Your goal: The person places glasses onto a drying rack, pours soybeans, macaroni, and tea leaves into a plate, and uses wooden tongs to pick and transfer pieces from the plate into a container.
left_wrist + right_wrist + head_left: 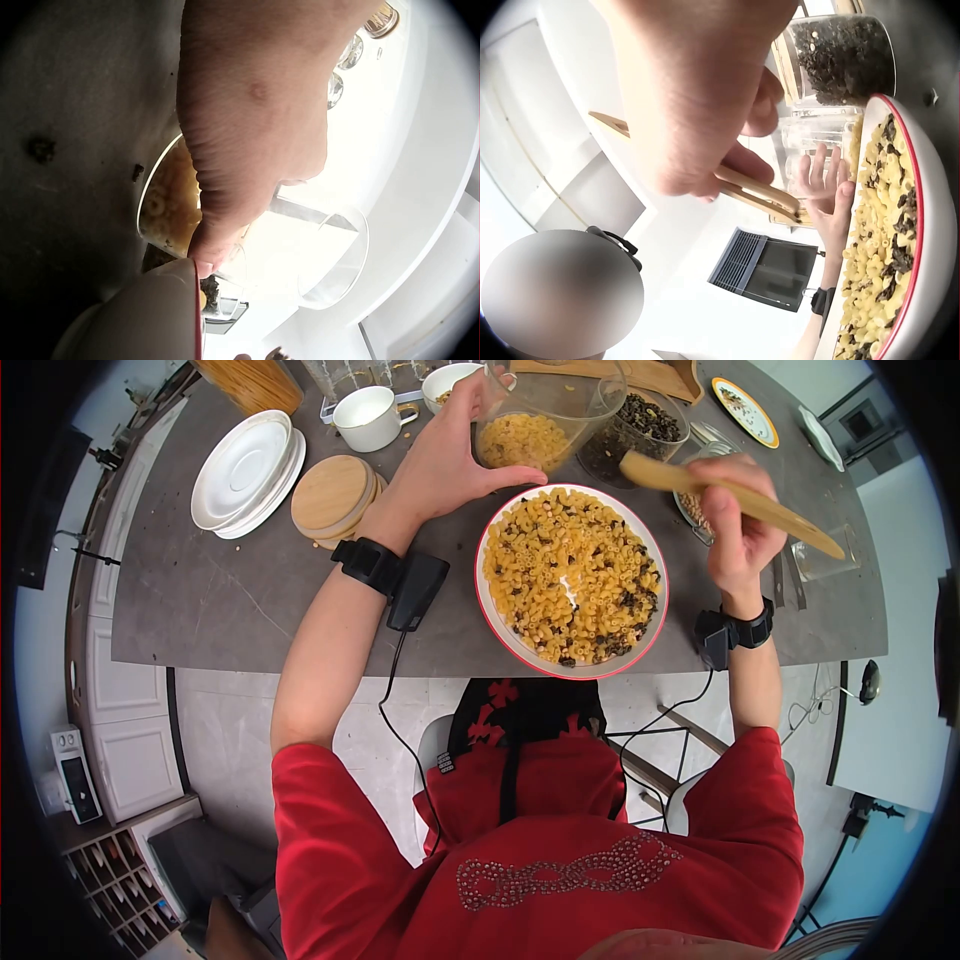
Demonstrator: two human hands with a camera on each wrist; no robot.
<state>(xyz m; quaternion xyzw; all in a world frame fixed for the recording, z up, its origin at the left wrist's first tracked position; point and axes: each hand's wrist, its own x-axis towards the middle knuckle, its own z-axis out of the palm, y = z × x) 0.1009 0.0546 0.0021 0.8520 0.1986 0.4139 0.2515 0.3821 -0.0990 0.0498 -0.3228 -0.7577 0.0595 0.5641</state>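
A white bowl with a red rim (484,610), full of short yellow pasta and dark shrivelled bits, stands near the table's front edge. Beyond it is a clear glass jar with pasta (525,440). My left hand (445,465) is spread beside that jar, fingers apart in the right wrist view, thumb stretched to the bowl's far rim. In my right hand (738,525) I hold wooden tongs (790,523), tilted, above the table to the right of the bowl. Their two arms (757,196) show in the right wrist view.
A glass container of dark bits (650,420) stands behind the bowl. Stacked white plates (235,475), round wooden coasters (332,495) and a white mug (368,420) are on the left. A yellow-rimmed plate (745,412) and a drinking glass (830,555) are on the right.
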